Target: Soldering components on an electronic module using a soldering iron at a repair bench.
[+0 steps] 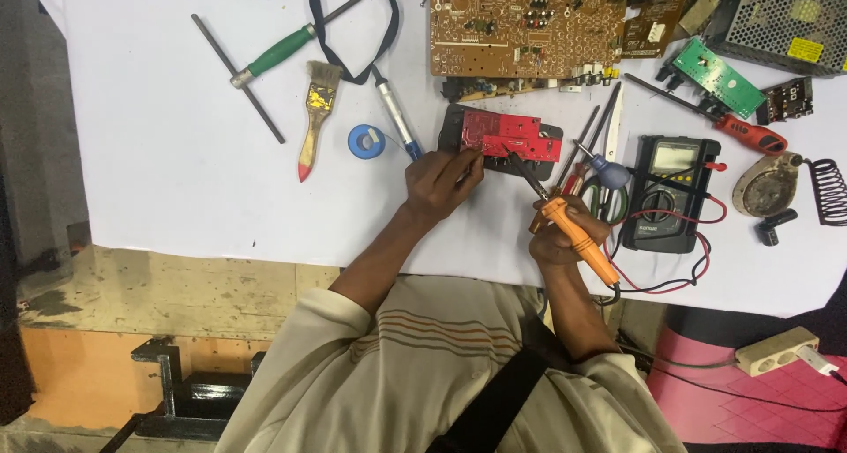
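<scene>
Bright, even light fills the white table (176, 179); shadows are soft and short. Everything is sharp, only dimmer toward 8 o'clock.

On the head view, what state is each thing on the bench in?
Red circuit board: flat, steadied by the left hand.
Soldering iron: gripped in the right hand, tip at the board.
Multimeter: lying face up, leads attached.
Paintbrush: lying unused.
Blue tape roll: lying flat.
</scene>
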